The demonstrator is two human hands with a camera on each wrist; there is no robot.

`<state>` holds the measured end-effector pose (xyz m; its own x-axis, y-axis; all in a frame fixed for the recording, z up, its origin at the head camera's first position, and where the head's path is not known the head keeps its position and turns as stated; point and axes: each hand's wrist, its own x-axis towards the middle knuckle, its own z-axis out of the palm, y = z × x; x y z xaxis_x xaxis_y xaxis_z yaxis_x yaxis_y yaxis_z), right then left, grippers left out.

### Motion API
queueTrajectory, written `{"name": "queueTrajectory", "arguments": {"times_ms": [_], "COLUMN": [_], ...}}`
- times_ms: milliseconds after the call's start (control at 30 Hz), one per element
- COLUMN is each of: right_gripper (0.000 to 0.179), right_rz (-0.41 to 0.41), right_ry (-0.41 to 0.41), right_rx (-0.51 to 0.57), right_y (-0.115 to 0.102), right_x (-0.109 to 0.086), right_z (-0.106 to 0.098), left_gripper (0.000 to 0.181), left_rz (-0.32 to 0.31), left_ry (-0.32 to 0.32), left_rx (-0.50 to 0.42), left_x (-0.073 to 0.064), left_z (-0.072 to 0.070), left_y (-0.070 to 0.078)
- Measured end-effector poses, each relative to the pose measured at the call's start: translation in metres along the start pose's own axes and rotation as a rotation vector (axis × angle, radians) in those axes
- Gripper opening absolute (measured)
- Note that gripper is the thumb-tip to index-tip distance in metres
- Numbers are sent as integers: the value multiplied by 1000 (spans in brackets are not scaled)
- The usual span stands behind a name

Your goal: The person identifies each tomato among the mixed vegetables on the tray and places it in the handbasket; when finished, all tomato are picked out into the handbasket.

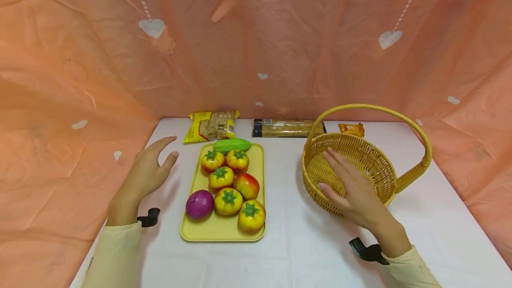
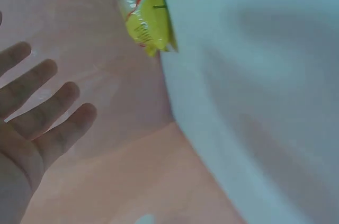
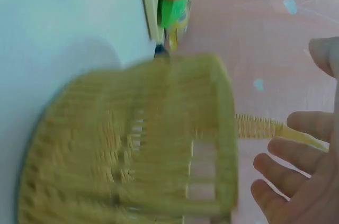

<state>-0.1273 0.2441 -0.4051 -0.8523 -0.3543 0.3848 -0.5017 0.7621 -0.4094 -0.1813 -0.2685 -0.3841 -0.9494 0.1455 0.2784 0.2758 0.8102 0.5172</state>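
Observation:
My left hand (image 1: pixel 148 170) hovers left of a yellow tray (image 1: pixel 212 233), its fingers extended and holding nothing. On that tray lie several yellow-red tomatoes (image 1: pixel 228 201) with green leafy tops, a smooth red-yellow fruit (image 1: pixel 246 186), a purple onion (image 1: pixel 199 205) and a long green vegetable (image 1: pixel 232 145). Over the near side of a wicker basket (image 1: pixel 310 181) is my right hand (image 1: pixel 356 194), fingers spread and grasping nothing. The right wrist view shows the basket wall (image 3: pixel 116 144) apart from the fingers. No contents are visible inside the basket, though the hand covers part of it.
Behind the tray lies a yellow packet (image 1: pixel 212 126). Two dark-ended bundles of noodle-like sticks (image 1: pixel 284 128) sit along the back, partly behind the basket's handle (image 1: pixel 370 107). A small orange packet (image 1: pixel 352 129) is behind the basket. An orange curtain (image 1: pixel 260 57) borders the white table (image 1: pixel 280 252).

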Motion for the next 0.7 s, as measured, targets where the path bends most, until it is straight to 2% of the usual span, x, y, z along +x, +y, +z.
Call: {"name": "queueTrajectory", "arguments": {"times_ms": [200, 333, 500, 700], "right_gripper": [78, 75, 67, 60], "right_rz": [-134, -223, -239, -231], "right_ry": [43, 40, -55, -198], "right_rx": [61, 157, 329, 501], "right_y": [-17, -30, -43, -49], "right_x": [8, 15, 20, 21], "right_z": [25, 42, 62, 88], "left_gripper": [52, 54, 55, 61], "left_rz": [-111, -157, -166, -133], "left_ry": [-135, -231, -326, -412], "left_rx": [-40, -75, -62, -42], "left_x": [13, 21, 28, 31], "left_z": [16, 25, 36, 47], "left_y": [-11, -18, -23, -27]}}
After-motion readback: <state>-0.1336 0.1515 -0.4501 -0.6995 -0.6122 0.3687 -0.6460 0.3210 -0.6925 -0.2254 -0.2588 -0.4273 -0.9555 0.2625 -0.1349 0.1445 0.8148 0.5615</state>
